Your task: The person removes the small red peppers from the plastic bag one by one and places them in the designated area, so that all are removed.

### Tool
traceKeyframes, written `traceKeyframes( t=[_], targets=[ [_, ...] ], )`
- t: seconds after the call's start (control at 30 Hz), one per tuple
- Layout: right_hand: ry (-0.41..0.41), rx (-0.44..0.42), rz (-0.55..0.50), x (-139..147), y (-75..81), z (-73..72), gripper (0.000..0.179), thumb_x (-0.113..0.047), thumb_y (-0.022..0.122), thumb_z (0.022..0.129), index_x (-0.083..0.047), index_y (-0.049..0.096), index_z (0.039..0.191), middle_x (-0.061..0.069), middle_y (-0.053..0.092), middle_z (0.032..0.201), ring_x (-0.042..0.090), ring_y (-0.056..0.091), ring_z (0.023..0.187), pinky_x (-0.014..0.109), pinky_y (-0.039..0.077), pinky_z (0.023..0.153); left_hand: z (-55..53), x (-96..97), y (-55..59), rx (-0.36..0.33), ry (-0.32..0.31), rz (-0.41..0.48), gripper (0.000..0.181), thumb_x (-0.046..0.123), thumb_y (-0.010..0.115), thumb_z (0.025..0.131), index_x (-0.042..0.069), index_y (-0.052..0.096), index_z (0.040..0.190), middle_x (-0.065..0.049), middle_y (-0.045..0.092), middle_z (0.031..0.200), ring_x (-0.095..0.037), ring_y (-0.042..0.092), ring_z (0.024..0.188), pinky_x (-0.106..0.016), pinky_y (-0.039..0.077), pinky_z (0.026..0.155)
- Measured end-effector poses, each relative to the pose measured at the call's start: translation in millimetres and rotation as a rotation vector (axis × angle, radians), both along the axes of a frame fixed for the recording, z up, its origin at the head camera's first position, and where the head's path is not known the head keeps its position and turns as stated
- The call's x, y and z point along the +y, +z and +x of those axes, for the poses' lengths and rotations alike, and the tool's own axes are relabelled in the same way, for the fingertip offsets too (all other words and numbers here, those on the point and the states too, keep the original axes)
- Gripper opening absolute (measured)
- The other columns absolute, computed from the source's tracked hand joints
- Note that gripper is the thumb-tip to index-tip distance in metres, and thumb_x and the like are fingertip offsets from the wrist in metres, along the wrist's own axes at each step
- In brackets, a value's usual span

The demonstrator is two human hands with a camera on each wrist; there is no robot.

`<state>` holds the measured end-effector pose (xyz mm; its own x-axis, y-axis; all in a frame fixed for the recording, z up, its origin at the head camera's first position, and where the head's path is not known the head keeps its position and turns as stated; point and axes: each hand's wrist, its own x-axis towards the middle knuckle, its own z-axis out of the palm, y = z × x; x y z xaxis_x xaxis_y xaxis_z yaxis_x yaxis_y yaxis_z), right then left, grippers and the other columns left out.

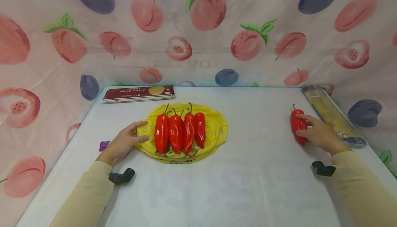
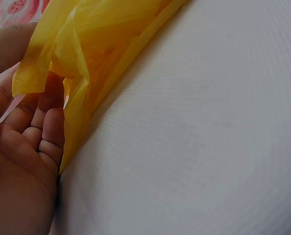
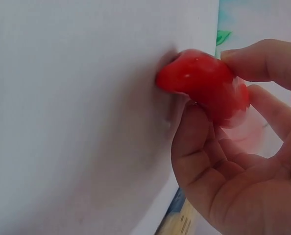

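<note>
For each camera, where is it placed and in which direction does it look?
Head: worn on the head, looks forward and down at the table; both sleeves and hands show.
Left wrist: looks along the left hand at the yellow bag.
Right wrist: looks past the right hand gripping a red pepper.
Shared: head view also shows bag and pepper.

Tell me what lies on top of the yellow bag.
Four red peppers lie side by side on the yellow bag. Whether anything sits inside or beneath it cannot be seen.
</note>
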<state>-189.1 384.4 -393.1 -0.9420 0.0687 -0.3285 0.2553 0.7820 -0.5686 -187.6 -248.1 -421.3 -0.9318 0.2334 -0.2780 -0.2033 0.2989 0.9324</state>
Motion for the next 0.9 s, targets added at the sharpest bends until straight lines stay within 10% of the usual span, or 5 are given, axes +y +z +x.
traceKeyframes(
  t=[0.9],
  targets=[
    [-0.046, -0.031, 0.083, 20, 2.5, -4.8, 0.083, -0.025, 0.066, 0.094, 0.0, 0.017, 0.157, 0.044, 0.023, 0.143, 0.062, 0.026, 0.124, 0.066, 0.049, 0.087, -0.4, -0.8, 0.0, -0.01, 0.008, -0.044, 0.071, 0.022, 0.07, 0.094, 0.013, 0.035, 0.156, -0.014, 0.03, 0.16, -0.031, 0.045, 0.132, -0.019, 0.048, 0.094]
  ],
)
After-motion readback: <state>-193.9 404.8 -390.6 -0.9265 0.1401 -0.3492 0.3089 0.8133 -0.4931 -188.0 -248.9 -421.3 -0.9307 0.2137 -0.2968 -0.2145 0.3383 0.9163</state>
